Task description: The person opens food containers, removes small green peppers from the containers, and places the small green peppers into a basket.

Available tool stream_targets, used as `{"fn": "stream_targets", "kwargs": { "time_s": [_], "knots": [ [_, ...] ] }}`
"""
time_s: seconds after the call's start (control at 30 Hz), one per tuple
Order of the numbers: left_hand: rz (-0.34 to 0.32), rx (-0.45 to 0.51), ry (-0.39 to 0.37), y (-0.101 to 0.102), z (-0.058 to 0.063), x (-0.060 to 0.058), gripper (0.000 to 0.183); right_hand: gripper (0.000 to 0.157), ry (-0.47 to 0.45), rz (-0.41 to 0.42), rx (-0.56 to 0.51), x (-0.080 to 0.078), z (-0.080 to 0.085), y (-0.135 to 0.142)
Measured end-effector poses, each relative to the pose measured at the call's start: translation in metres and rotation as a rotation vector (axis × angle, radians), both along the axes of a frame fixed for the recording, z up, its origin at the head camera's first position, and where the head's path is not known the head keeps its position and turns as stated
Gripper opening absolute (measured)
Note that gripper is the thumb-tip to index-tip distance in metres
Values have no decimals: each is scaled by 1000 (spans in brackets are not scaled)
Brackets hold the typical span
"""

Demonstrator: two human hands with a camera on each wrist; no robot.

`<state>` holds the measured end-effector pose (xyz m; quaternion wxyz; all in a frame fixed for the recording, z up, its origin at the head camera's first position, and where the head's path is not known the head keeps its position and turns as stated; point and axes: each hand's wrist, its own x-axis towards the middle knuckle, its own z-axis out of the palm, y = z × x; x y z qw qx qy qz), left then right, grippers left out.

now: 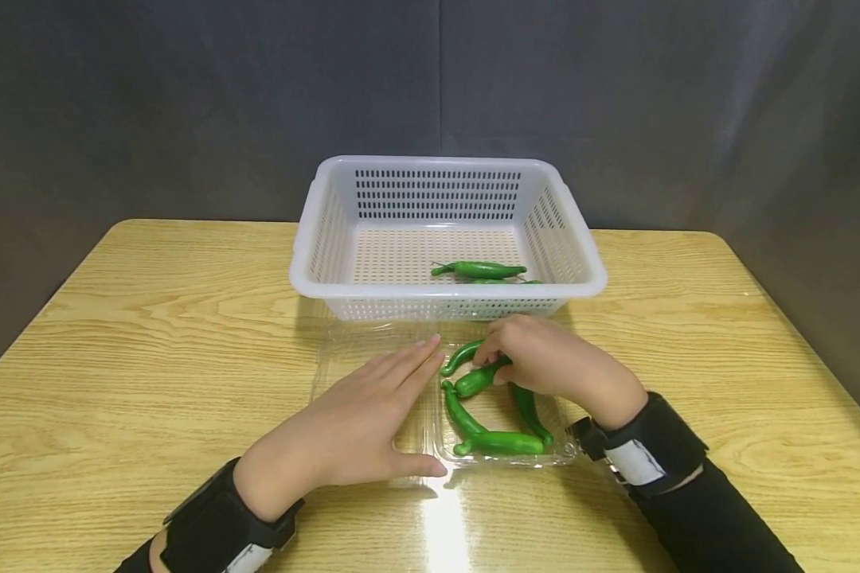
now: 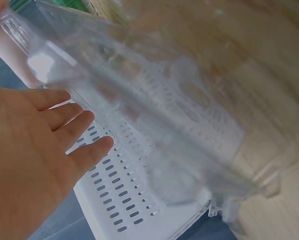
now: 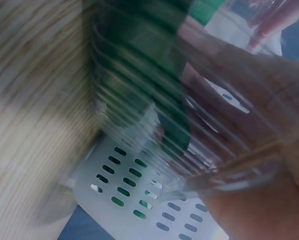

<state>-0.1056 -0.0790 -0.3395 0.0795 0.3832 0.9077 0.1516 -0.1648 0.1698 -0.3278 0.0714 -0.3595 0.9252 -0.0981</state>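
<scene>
Inside the clear clamshell container (image 1: 498, 415), one green chili pepper (image 1: 476, 382) is pinched by the right hand (image 1: 541, 356), its long axis slanted toward the straight-fingered left hand (image 1: 358, 422).

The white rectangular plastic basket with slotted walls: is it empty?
No, slender green peppers lie inside the white rectangular plastic basket, towards its front right in the head view.

Black sleeves (image 1: 709, 517) end at chunky black wristbands (image 1: 215, 517), each with a white patch (image 1: 636, 463), possibly tape.
</scene>
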Motion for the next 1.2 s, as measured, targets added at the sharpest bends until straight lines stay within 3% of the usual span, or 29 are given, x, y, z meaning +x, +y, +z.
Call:
{"fn": "stream_targets", "kwargs": {
  "time_s": [0.5,1.2],
  "knots": [
    [2,-2,-3,0,0,-1,111,22,13,-36,-23,1,4,1],
    [-7,-4,11,0,-1,-1,110,22,68,3,-75,6,14,2]
  ]
}}
